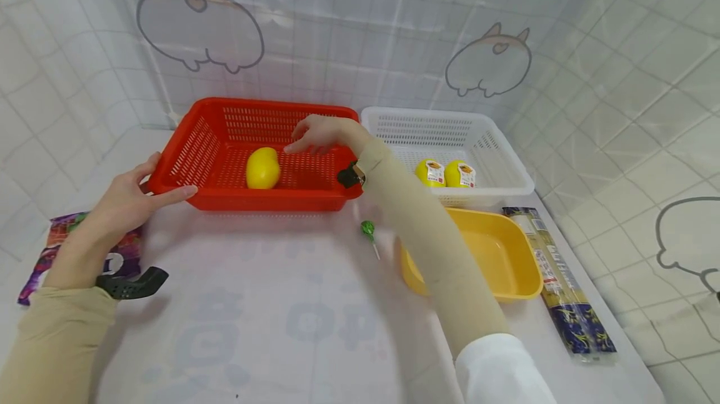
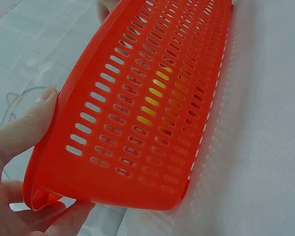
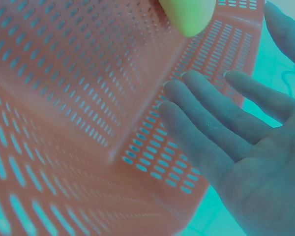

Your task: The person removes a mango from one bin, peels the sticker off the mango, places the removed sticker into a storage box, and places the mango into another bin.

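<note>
My left hand point(image 1: 125, 199) grips the front left corner of a red perforated basket point(image 1: 270, 201). In the left wrist view, the thumb lies on the basket's rim point(image 2: 71, 73) while the other fingers curl beneath it. A smooth yellow fruit, mango-like in shape point(image 1: 262, 169), sits inside on the basket floor. My right hand point(image 1: 320, 131) hangs over the basket's right half, beside the fruit. Its fingers point(image 3: 211, 123) are spread and loosely extended in the right wrist view, holding nothing, with the fruit point(image 3: 191, 14) apart from them.
A white basket point(image 1: 509, 191) on the right holds two yellow fruits with labels point(image 1: 430, 172). In front stands a yellow tub point(image 1: 489, 254), partly behind my right forearm, with long packets point(image 1: 562, 285) alongside. A green lollipop point(image 1: 368, 230) and a purple packet point(image 1: 126, 254) lie on the table.
</note>
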`<state>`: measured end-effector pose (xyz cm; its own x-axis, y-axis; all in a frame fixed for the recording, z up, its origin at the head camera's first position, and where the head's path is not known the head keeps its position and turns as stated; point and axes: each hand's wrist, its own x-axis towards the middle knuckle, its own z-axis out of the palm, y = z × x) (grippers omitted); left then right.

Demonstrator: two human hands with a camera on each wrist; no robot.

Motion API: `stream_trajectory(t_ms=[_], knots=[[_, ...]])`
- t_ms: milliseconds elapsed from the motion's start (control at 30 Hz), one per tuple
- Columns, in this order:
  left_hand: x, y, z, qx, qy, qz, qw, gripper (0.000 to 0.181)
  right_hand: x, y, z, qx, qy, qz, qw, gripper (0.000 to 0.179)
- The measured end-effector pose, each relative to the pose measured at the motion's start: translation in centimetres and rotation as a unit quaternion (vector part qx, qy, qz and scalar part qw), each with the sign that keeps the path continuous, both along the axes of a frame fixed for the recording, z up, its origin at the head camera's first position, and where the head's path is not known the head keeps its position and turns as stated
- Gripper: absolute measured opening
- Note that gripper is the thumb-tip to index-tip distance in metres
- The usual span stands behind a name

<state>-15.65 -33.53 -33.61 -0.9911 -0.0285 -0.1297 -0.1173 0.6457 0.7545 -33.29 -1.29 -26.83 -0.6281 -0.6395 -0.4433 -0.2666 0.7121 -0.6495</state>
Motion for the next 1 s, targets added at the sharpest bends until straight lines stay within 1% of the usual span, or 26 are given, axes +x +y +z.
stream_trajectory(t_ms=[200,267,400,567,700,867,1000], knots=[[0.1,-0.1,-0.1,0.006,-0.004,0.001,1.0,0.107,0.5,0.6,0.6,-0.006,0.012,0.0,0.9999,0.079],[0.1,0.0,0.0,0.006,-0.007,0.002,1.0,0.107,0.8,0.7,0.7,-0.006,0.022,0.002,0.9997,0.079],[0.2,0.0,0.0,0.009,-0.007,0.001,0.9999,0.107,1.1,1.1,0.9,0.01,0.058,0.017,0.9981,0.076],[0.2,0.0,0.0,0.009,-0.01,0.0,0.9999,0.106,1.7,1.7,1.1,0.03,0.111,0.039,0.9926,0.072],[0.2,-0.1,-0.2,0.004,-0.011,-0.002,0.9999,0.106,2.4,2.2,1.1,0.024,0.138,0.044,0.9891,0.067],[0.2,-0.1,-0.2,0.008,-0.015,-0.001,0.9998,0.107,3.0,3.0,1.0,0.01,0.144,0.04,0.9888,0.06],[0.2,-0.1,-0.1,0.011,-0.014,0.0,0.9998,0.106,3.1,3.8,0.7,-0.011,0.15,0.04,0.9878,0.056]])
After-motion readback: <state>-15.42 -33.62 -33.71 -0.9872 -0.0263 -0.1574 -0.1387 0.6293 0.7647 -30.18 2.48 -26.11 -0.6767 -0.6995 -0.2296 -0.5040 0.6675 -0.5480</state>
